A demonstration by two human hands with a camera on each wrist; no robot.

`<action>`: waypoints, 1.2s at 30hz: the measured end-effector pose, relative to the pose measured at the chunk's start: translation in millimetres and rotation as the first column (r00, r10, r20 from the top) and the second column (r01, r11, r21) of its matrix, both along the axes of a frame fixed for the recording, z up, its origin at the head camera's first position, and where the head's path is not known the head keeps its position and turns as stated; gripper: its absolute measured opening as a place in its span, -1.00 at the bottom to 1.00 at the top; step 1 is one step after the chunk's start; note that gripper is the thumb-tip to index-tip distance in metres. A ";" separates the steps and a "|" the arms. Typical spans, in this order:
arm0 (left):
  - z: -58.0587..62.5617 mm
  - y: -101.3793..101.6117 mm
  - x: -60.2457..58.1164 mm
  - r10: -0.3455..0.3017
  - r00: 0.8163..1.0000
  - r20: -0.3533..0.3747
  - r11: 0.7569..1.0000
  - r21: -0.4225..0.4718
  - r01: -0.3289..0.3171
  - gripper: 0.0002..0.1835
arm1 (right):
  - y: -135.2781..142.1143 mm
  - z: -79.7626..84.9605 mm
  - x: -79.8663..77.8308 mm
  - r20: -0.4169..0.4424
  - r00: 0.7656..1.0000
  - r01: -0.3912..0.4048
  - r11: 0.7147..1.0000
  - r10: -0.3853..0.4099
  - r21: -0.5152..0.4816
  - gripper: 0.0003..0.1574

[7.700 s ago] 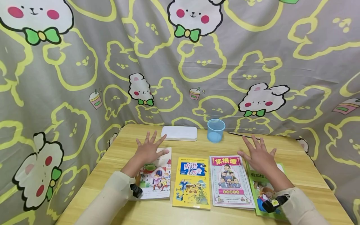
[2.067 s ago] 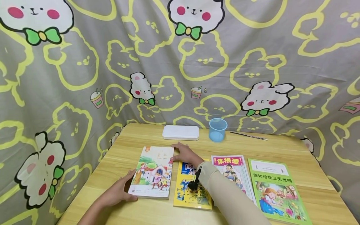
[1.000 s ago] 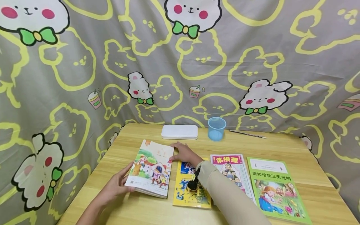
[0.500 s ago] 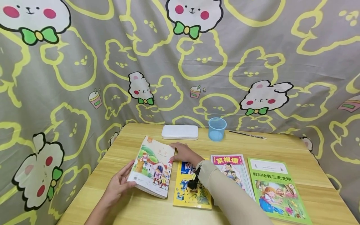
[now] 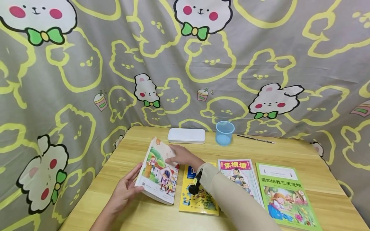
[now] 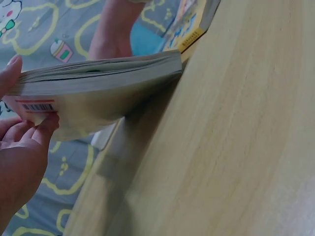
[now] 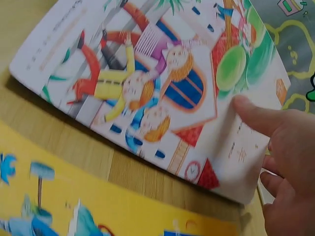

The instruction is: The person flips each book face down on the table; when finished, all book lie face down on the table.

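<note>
The white paper book with painted children (image 5: 159, 175) has tipped up — the right hand (image 5: 184, 156) reaches further over it.

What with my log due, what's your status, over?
Left hand gripping white illustrated paperback book, tilted. Right hand at its far corner. Yellow illustrated paperback book close alongside.

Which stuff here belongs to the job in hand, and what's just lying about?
Likely the job:
white illustrated book
left hand and right hand, both gripping it

Apparently just lying about, unheld:
yellow book
pink-bordered book
green book
white case
blue cup
pencil
</note>
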State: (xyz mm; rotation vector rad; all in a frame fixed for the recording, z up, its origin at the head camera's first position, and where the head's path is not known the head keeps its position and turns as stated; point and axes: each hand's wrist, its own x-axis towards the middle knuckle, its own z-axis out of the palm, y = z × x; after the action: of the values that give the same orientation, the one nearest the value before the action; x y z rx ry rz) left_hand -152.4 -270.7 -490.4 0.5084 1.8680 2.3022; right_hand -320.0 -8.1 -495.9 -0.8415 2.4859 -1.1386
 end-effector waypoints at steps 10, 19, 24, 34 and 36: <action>11.0 8.4 3.2 -0.032 0.999 -0.001 0.999 0.008 0.032 0.03 | -13.4 17.4 7.0 0.063 0.998 0.024 0.995 -0.018 -0.094 0.19; 17.3 14.2 5.9 -0.059 0.998 -0.031 0.998 0.021 0.060 0.01 | -18.7 38.9 9.6 0.147 0.989 0.041 0.965 -0.002 -0.260 0.20; 19.6 17.3 7.8 -0.064 0.997 -0.041 0.997 0.032 0.066 -0.01 | -20.7 45.5 10.5 0.192 0.980 0.100 0.949 -0.043 -0.300 0.20; 26.6 24.9 9.6 0.006 0.999 -0.042 0.997 -0.082 -0.009 -0.06 | -24.6 52.3 12.1 0.231 0.971 0.151 0.905 -0.060 -0.398 0.18; 27.8 24.7 9.5 0.006 0.999 -0.052 0.995 -0.097 -0.011 -0.07 | -24.5 53.3 13.3 0.237 0.970 0.151 0.900 -0.055 -0.409 0.18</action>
State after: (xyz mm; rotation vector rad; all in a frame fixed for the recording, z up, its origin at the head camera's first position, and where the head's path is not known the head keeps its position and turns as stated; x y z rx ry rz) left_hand -142.9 -245.9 -462.6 0.5524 1.9976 2.2108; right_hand -306.7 -32.6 -442.6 -0.6422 2.1519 -1.7510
